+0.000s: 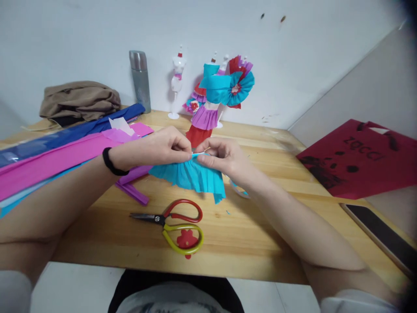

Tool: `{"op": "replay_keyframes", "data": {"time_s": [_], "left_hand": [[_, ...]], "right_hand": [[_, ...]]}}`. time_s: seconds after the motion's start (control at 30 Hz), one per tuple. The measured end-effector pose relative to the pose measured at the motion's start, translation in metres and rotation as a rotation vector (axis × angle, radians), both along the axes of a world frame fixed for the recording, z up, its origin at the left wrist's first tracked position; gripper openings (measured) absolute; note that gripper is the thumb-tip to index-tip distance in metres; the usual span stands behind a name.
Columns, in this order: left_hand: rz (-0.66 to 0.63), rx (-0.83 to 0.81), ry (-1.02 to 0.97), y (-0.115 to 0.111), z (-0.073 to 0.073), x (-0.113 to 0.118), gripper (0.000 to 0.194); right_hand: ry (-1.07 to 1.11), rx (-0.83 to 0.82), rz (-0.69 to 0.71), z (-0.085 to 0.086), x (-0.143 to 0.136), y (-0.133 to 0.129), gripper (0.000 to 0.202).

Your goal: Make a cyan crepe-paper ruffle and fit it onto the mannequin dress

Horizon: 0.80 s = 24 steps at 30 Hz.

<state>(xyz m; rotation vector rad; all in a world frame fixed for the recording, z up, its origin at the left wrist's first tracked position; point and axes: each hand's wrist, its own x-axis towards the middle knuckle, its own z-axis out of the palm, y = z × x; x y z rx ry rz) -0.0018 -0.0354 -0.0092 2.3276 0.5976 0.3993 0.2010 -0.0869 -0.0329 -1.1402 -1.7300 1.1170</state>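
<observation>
My left hand (172,144) pinches the top edge of a turquoise pleated crepe-paper skirt (198,176). At the same edge my right hand (222,154) is closed on it, thumb and fingers together. A thin white strip (198,153) shows between the fingertips. The skirt fans out below both hands, over the table. Right behind it stands a small mannequin dressed in turquoise, purple and red paper tiers (204,118); its lower part is hidden by the hands. Part of a roll of tape (240,189) shows beneath my right wrist.
Scissors (158,219) with red and yellow handles lie in front, one loop over a red paper flower (186,238). Crepe-paper rolls (61,161) are at left, with a bottle (140,82) and brown cloth (80,99) behind. A red bag (358,161) and phone (379,232) lie right.
</observation>
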Motion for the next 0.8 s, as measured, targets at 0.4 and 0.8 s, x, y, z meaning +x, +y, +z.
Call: {"op": "replay_keyframes", "data": {"time_s": [0.4, 0.8], "left_hand": [[0.131, 0.676, 0.229, -0.016, 0.000, 0.004, 0.028], [0.139, 0.671, 0.041, -0.020, 0.010, 0.000, 0.031]], "right_hand": [[0.015, -0.058, 0.085, 0.005, -0.001, -0.004, 0.049], [-0.083, 0.187, -0.132, 0.002, -0.001, -0.002, 0.026]]}}
